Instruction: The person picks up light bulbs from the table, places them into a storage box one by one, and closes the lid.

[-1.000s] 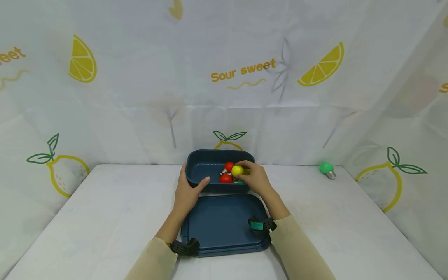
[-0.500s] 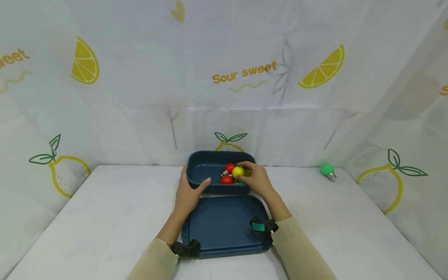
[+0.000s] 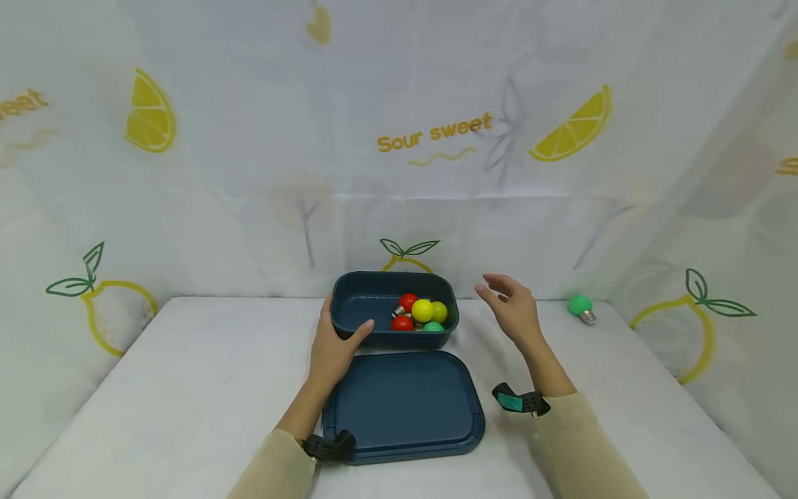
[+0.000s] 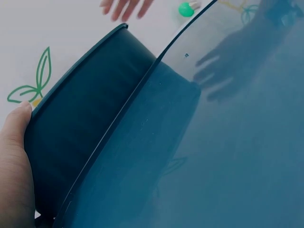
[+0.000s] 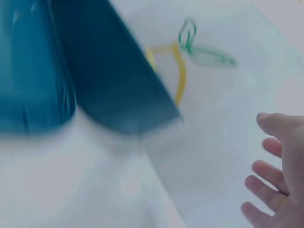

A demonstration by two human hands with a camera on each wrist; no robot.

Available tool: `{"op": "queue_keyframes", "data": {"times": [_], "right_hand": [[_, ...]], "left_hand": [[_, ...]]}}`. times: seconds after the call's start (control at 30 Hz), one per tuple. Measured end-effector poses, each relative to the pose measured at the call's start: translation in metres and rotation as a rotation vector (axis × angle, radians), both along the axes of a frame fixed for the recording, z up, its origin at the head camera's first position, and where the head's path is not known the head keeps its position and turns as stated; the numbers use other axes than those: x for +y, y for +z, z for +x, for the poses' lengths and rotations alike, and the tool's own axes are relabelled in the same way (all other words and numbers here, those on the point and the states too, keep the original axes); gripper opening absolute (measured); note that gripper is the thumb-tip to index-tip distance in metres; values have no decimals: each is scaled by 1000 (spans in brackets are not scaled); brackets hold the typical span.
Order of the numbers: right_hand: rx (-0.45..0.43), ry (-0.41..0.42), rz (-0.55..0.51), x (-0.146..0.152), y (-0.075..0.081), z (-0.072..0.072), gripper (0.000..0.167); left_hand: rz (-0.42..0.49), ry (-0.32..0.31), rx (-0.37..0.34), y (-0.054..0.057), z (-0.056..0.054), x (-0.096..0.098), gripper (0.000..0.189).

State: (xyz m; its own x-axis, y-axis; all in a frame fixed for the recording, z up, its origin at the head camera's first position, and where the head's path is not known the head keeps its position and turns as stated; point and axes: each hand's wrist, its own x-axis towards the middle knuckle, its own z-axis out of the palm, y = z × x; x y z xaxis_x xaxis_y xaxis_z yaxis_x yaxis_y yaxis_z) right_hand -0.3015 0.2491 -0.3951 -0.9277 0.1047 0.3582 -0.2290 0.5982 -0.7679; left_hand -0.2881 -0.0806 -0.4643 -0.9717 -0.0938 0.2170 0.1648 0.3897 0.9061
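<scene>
A dark blue box (image 3: 380, 339) stands at the back of the table with several small colored light bulbs in its right half. Red bulbs (image 3: 402, 324), yellow bulbs (image 3: 422, 310) and a green bulb (image 3: 433, 326) lie together there. My left hand (image 3: 329, 355) holds the box at its left end, thumb over the front rim; in the left wrist view its thumb (image 4: 19, 121) shows at the rim. To the right of the box, my right hand (image 3: 516, 312) is in the air, holding nothing. Its fingers are spread and slightly bent in the right wrist view.
In front of the box lies its flat dark blue lid (image 3: 405, 405). Another green bulb (image 3: 580, 305) rests at the table's back right corner. A white cloth wall (image 3: 262, 229) printed with lemons rises right behind the table (image 3: 206, 388).
My right hand has let go of a yellow bulb inside the box and moved out to the right. My left hand stays at the box's left end.
</scene>
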Motion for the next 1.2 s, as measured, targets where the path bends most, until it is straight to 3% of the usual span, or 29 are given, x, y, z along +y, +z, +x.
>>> {"op": "queue_keyframes", "data": {"times": [0.2, 0.43, 0.53, 0.97, 1.2], "right_hand": [[30, -77, 64, 49, -10, 0, 56], [27, -261, 201, 103, -18, 2, 57], [17, -298, 241, 121, -21, 1, 57], [-152, -288, 299, 161, -31, -9, 70], [-210, -238, 363, 174, -32, -9, 74]], "left_hand": [[-1, 10, -3, 1, 2, -6, 108], [10, 5, -10, 1, 3, -5, 108], [9, 7, -13, 1, 2, -5, 108], [-10, 12, -16, 3, 1, -7, 108], [1, 10, -19, 2, 1, 0, 108]]}}
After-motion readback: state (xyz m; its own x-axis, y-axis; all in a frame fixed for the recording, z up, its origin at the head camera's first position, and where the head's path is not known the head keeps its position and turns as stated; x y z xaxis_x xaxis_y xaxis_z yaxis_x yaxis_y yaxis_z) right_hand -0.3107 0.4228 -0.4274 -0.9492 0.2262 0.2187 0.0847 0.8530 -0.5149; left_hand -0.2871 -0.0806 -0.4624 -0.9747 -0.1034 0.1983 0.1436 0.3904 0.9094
